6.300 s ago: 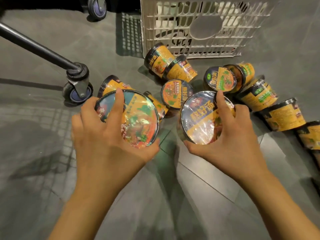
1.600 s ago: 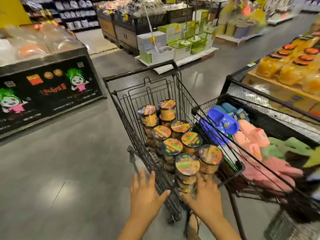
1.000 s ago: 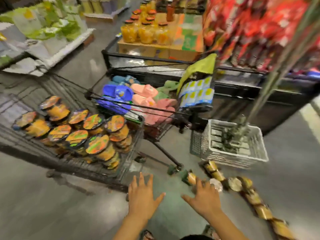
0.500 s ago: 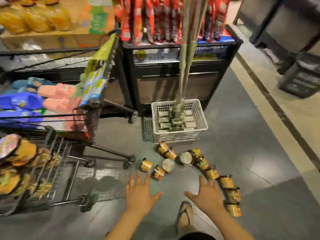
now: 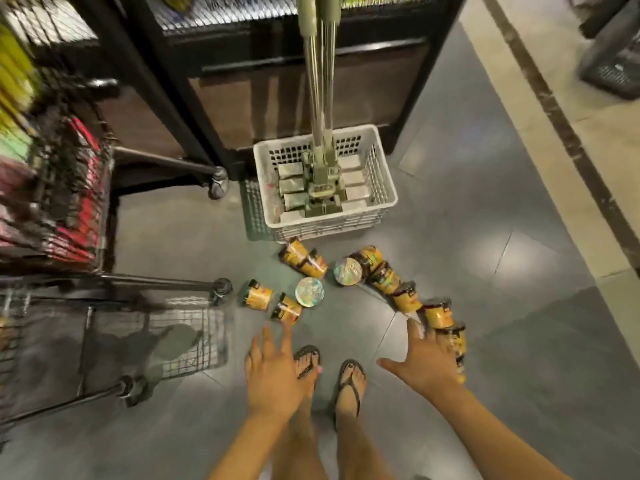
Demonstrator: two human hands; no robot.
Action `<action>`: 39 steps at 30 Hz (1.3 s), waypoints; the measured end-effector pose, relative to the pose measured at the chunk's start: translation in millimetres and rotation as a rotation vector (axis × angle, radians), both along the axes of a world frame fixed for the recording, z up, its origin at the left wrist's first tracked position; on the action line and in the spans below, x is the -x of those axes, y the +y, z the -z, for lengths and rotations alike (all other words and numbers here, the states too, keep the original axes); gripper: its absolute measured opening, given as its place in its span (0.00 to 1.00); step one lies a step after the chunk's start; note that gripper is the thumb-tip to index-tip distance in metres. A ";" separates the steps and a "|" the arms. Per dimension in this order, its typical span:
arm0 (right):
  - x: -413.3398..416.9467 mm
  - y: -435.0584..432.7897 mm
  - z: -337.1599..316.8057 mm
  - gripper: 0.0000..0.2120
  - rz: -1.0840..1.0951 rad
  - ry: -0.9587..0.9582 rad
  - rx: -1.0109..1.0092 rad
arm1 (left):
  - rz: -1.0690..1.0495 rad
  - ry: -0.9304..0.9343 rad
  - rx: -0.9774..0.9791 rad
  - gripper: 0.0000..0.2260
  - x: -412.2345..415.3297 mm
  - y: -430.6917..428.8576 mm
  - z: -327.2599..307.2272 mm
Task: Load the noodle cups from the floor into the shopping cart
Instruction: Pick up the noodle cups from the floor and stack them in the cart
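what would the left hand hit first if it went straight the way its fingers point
Probably the tipped-over noodle cup just ahead of the left hand, though its height above the floor is unclear.

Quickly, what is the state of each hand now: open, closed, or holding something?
Left hand: open, fingers spread, holding nothing.
Right hand: open, fingers spread, holding nothing.

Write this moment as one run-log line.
left hand open, empty | right hand open, empty | noodle cups on floor | shopping cart at left
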State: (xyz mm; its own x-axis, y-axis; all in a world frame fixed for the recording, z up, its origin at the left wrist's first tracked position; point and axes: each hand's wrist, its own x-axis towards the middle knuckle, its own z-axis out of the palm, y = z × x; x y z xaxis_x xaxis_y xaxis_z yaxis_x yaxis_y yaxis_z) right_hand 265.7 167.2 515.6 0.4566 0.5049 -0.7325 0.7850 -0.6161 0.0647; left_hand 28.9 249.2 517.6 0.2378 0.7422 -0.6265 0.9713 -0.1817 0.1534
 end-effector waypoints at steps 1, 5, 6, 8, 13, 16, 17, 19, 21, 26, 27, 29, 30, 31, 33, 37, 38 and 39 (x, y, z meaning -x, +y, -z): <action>-3.2 9.3 24.0 0.51 0.006 0.004 0.011 | 0.000 0.008 0.016 0.44 -3.1 6.1 27.0; -15.5 49.3 142.2 0.51 0.078 0.021 -0.002 | 0.066 -0.011 -0.053 0.48 -18.3 35.3 153.4; -18.4 59.0 176.1 0.51 0.103 0.029 -0.020 | 0.097 -0.026 -0.055 0.50 -20.0 41.9 189.9; -23.0 76.4 247.0 0.52 0.127 0.032 -0.052 | 0.152 -0.037 -0.057 0.53 -19.2 52.3 266.0; -32.8 115.5 411.3 0.55 0.108 -0.053 -0.116 | 0.170 -0.069 -0.147 0.55 -16.5 73.6 428.3; -33.4 134.2 479.7 0.57 0.118 -0.114 -0.203 | 0.174 -0.076 -0.190 0.54 -18.0 75.3 502.8; -33.7 139.2 497.8 0.57 0.136 -0.127 -0.236 | 0.165 -0.073 -0.210 0.54 -21.0 76.5 522.4; -34.2 147.4 527.5 0.59 0.179 -0.144 -0.301 | 0.144 -0.064 -0.257 0.55 -28.8 78.8 554.1; -35.5 153.9 551.3 0.59 0.198 -0.160 -0.350 | 0.098 -0.083 -0.295 0.56 -39.4 83.8 576.0; -31.7 166.8 588.3 0.62 0.230 -0.222 -0.488 | -0.001 -0.113 -0.341 0.58 -65.1 96.9 599.1; -30.6 168.3 592.8 0.62 0.244 -0.218 -0.524 | -0.020 -0.119 -0.342 0.57 -68.2 99.1 600.0; -29.2 169.7 597.6 0.60 0.285 -0.176 -0.599 | -0.028 -0.119 -0.345 0.56 -72.0 102.3 598.5; -29.0 168.7 597.2 0.59 0.301 -0.151 -0.633 | -0.024 -0.115 -0.337 0.55 -73.0 103.4 594.3; -28.9 167.7 593.1 0.58 0.308 -0.129 -0.662 | -0.026 -0.111 -0.324 0.54 -73.5 104.6 587.3; -28.7 165.9 575.3 0.57 0.309 -0.091 -0.699 | -0.052 -0.108 -0.319 0.53 -73.7 108.9 565.4; -32.0 172.1 510.0 0.57 0.263 -0.059 -0.697 | -0.100 -0.151 -0.356 0.52 -75.8 127.8 497.7; -33.4 175.6 490.8 0.57 0.254 -0.049 -0.706 | -0.113 -0.159 -0.367 0.53 -77.0 134.4 477.7; -34.8 180.3 470.5 0.57 0.246 -0.044 -0.721 | -0.126 -0.169 -0.382 0.53 -79.0 141.6 456.7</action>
State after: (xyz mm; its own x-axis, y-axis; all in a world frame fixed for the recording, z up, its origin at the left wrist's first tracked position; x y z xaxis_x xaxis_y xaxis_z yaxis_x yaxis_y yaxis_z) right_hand 300.5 347.4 45.1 0.6388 0.7316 -0.2383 0.6260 -0.6742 -0.3918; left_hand 108.0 390.8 60.9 0.2067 0.9428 -0.2616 0.9564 -0.1384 0.2572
